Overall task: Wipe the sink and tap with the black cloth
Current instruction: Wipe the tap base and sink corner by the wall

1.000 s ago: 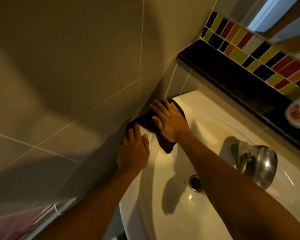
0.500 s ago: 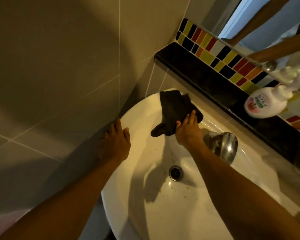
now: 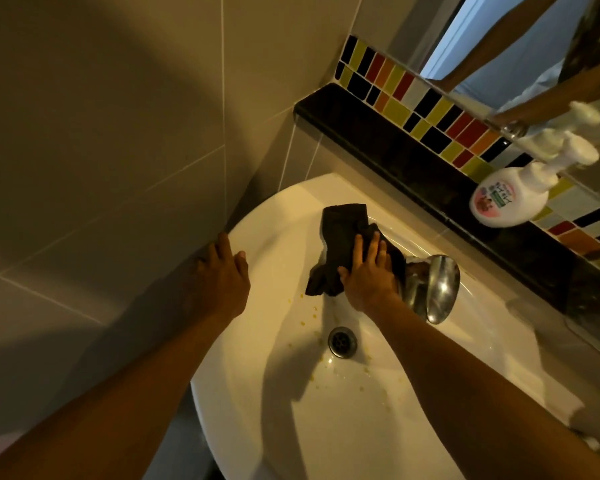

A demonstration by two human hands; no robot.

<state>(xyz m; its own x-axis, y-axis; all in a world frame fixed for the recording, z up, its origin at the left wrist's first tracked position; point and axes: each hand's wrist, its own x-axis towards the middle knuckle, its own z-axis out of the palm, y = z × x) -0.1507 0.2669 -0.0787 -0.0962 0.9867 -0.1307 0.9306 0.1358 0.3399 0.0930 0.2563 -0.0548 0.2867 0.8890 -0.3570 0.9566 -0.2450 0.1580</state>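
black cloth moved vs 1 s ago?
Yes. The black cloth slid along the sink from the wall-side rim toward the tap, under the right hand.

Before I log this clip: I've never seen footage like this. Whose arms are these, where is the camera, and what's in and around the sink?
There is no machine here: a person works with bare hands, and the picture comes from a wide-angle camera on their head, looking down. The right hand presses a black cloth against the white sink beside the chrome tap. The left hand rests on the sink's rim by the tiled wall, holding nothing. Yellowish specks lie around the drain. A soap pump bottle stands on the black ledge behind, below a mirror.
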